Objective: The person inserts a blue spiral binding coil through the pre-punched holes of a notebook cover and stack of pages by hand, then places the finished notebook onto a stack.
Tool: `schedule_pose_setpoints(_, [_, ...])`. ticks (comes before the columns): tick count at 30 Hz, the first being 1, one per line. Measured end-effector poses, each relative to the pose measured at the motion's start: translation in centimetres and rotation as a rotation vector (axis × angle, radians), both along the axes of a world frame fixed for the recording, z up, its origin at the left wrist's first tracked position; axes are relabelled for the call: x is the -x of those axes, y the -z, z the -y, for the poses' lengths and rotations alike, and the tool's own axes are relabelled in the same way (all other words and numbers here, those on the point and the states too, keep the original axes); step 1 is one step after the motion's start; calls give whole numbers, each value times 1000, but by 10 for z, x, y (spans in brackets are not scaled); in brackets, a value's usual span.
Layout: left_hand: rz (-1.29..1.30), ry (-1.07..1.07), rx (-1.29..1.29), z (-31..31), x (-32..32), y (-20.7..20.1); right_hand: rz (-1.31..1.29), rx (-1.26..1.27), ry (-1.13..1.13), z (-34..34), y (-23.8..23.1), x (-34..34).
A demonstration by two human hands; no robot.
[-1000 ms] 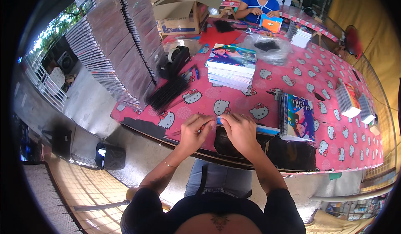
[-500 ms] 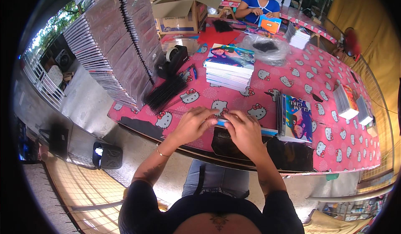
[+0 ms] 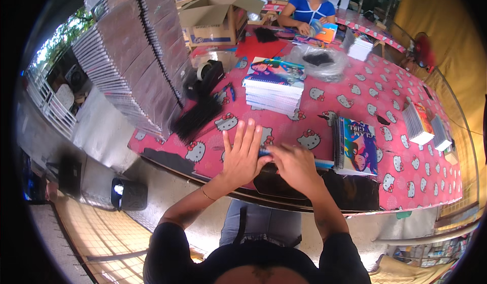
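At the near edge of the pink cat-print table (image 3: 355, 96), a thin blue-edged notebook (image 3: 324, 163) lies flat, mostly hidden under both hands. The left hand (image 3: 244, 152) rests on its left end with fingers spread and straight, gripping nothing. The right hand (image 3: 294, 163) curls over the middle, apparently pinching the book's edge. A spiral-bound colourful notebook (image 3: 357, 146) lies just right.

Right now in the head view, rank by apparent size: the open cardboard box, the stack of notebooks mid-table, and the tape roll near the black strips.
1. Open cardboard box
2. Stack of notebooks, though close in size and nearer the camera, so unsure
3. Tape roll, clearly smallest
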State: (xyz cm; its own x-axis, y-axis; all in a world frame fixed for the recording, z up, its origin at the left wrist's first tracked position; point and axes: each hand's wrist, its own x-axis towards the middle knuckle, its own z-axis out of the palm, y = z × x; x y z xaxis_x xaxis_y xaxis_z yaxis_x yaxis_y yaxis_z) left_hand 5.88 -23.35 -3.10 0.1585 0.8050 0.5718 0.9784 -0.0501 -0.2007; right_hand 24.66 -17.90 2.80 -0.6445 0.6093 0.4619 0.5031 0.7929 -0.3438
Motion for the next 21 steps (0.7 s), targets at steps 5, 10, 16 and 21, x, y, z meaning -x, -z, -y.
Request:
schedule_pose_setpoints(5, [160,303,-181,38,-18,47,41,-75,11,5,5,-32])
schedule_pose_setpoints(10, [53,156,119,16,-24,3,-51,-105,29,-8,18,-30])
schedule_pose_setpoints(16, [-45,-49,-20,-16,-22,-24,55,-15,2,-13,15,-33])
schedule_pose_setpoints(21, [265,203,124,32,-39,29,2,-64,-3,-9,18,-28])
